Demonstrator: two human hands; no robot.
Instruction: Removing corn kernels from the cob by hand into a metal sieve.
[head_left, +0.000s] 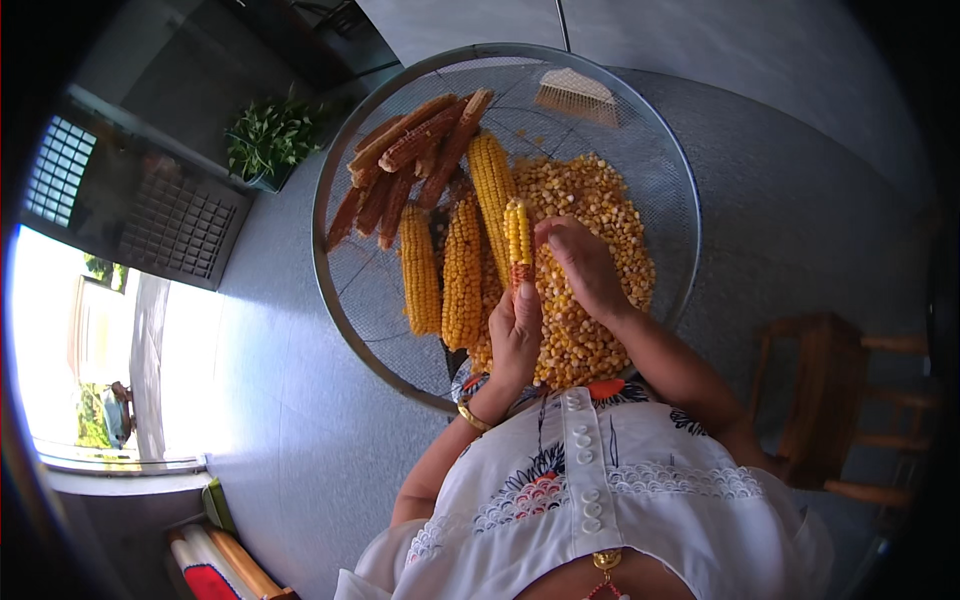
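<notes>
My left hand (517, 326) grips the lower end of a partly shelled corn cob (519, 240). Yellow kernels still cover its upper part, while the stretch just above my thumb is bare and reddish. Beside the cob, my right hand (581, 262) hovers with curled fingers, its fingertips close to the kernels; whether they touch is hard to see. Loose corn kernels (600, 202) form a heap beneath and right of my hands. Three full ears of corn (421, 270) lie left of the held cob. Farther up on the left, several bare cobs (420, 150) are piled together.
All the corn rests in a large round mesh sieve (694, 217) with a metal rim. Under the far mesh shows a broom head (576, 94). A potted plant (274, 139) stands on the floor to the left, and a wooden stool (825, 382) to the right.
</notes>
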